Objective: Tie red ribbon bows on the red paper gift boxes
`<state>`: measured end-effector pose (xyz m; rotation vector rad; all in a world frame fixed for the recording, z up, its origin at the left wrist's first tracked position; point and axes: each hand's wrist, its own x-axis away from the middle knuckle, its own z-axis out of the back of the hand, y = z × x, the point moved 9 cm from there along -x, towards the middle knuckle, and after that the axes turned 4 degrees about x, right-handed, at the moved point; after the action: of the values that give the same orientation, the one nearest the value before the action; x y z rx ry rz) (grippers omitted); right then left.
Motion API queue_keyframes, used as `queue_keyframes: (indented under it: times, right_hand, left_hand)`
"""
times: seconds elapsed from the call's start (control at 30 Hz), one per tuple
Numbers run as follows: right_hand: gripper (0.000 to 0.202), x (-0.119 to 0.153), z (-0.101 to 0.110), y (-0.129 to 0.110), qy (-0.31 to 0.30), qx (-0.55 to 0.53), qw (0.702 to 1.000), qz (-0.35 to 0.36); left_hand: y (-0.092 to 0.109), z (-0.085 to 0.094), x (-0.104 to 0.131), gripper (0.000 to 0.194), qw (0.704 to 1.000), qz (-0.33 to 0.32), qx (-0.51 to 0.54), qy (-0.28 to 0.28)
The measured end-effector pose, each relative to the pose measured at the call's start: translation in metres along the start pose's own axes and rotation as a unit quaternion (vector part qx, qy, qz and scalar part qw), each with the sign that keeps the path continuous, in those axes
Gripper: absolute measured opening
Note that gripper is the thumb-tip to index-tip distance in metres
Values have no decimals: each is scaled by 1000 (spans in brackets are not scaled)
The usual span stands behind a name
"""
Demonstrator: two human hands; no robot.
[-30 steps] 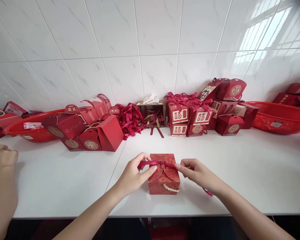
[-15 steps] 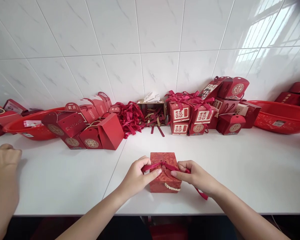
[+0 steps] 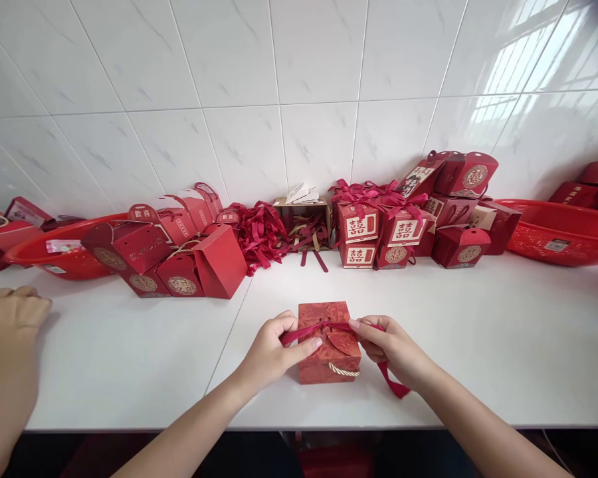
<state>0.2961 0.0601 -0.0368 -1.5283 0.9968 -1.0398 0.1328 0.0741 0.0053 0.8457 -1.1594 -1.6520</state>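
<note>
A small patterned red box (image 3: 329, 372) with a cream rope handle on its front stands on the white table, near the front edge. Across its top runs a dark red ribbon (image 3: 339, 326), crossed at the middle by the slots. At the box's left side my left hand (image 3: 278, 345) grips one end of the ribbon, its thumb resting on the box top. My right hand (image 3: 391, 342) pinches the other part at the right, just off the box, and a loose tail hangs below it.
Along the tiled wall stand red boxes (image 3: 224, 262), a ribbon pile (image 3: 262, 232), an open carton (image 3: 329, 222), bow-tied boxes (image 3: 359, 229) and red baskets (image 3: 563, 232), (image 3: 17, 252). Another person's hand (image 3: 14, 315) rests on the white table (image 3: 129, 372) at left.
My right hand has shifted its thumb off the box top and drawn the ribbon tighter to the right. The other person's hand has moved slightly right.
</note>
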Motion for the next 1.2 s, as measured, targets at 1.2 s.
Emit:
queue_keyframes:
  times: [1.2]
  right_hand:
    - [24,25,-21,-79,-105,-54,991,64]
  left_hand:
    - [88,-25,-6,29,929,-241,-270,69]
